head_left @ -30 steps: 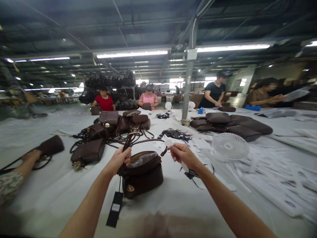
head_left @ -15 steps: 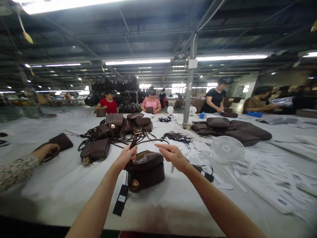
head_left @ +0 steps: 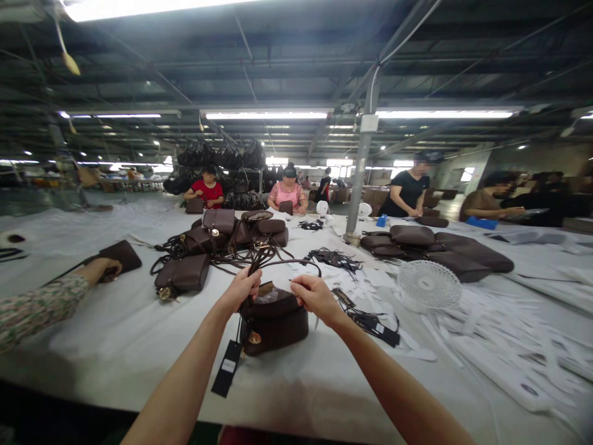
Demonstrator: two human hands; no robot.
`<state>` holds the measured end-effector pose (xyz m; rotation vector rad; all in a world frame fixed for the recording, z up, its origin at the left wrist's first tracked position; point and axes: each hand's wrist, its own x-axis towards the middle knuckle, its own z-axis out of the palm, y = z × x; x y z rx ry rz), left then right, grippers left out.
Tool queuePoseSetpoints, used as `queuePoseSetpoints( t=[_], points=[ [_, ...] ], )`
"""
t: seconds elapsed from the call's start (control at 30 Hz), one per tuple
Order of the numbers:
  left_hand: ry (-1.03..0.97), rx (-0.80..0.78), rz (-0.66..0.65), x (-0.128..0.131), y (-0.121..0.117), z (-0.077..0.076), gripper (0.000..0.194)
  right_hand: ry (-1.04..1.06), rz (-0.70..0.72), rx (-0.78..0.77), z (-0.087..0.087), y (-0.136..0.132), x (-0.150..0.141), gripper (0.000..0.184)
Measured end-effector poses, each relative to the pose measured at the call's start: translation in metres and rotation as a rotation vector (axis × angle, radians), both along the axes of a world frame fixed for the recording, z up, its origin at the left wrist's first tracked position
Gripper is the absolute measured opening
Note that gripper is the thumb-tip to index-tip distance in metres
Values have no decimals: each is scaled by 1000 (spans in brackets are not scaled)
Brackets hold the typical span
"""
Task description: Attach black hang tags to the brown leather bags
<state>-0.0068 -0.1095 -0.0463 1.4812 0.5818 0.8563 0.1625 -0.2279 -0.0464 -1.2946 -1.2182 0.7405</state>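
Note:
A dark brown handbag (head_left: 277, 330) stands upright on the table in front of me, its top unzipped. Clear plastic shows inside the opening. A gold charm hangs on its front, and a black tag (head_left: 227, 368) dangles at its left. My left hand (head_left: 244, 288) is closed round the bag's strap (head_left: 256, 262) above the left end. Part of the strap arcs over to the right, behind my right hand (head_left: 315, 298). That hand pinches thumb and finger together at the opening's right end; a tiny dark bit shows at the fingertips, too small to name.
Brown bags (head_left: 220, 225) with straps are heaped beyond, and more brown bags (head_left: 440, 247) lie at right. A white fan (head_left: 428, 284), black tags (head_left: 375, 324) and white strips are on the right. At left, a co-worker's hand (head_left: 104, 270) touches another brown item. A post (head_left: 361, 167) rises mid-table.
My right hand has gone from an extended forefinger to a pinch, slightly lower and nearer the bag's opening. My left hand keeps its hold on the strap. The view has shifted slightly.

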Motion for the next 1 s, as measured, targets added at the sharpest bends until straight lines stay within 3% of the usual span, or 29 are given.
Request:
queuePoseSetpoints(
  t=[0.17, 0.23, 0.33, 0.43, 0.53, 0.7, 0.87, 1.0],
  points=[
    [46, 152, 28, 5, -7, -3, 31, -196, -93, -100, -2, 41, -23, 15],
    [84, 263, 49, 5, -9, -3, 26, -123, -63, -38, -4, 55, -36, 13],
    [141, 427, 98, 2, -11, 0, 19, 156, 9, 63, -9, 69, -51, 8],
    [236, 536, 118, 1, -12, 3, 19, 358, 37, 92, -13, 69, -54, 11],
    [310, 576, 97, 2, -11, 6, 31, 449, 96, 72, -12, 61, -48, 13],
    [284, 590, 27, 5, -10, 7, 47, 555, 196, 89, -8, 50, -42, 22],
    [293, 616, 18, 7, -12, 10, 60, 519, 97, 63, -7, 56, -52, 46],
    [251, 616, 82, 4, -15, 6, 71, 614, 45, 65, -8, 65, -54, 50]
  ],
)
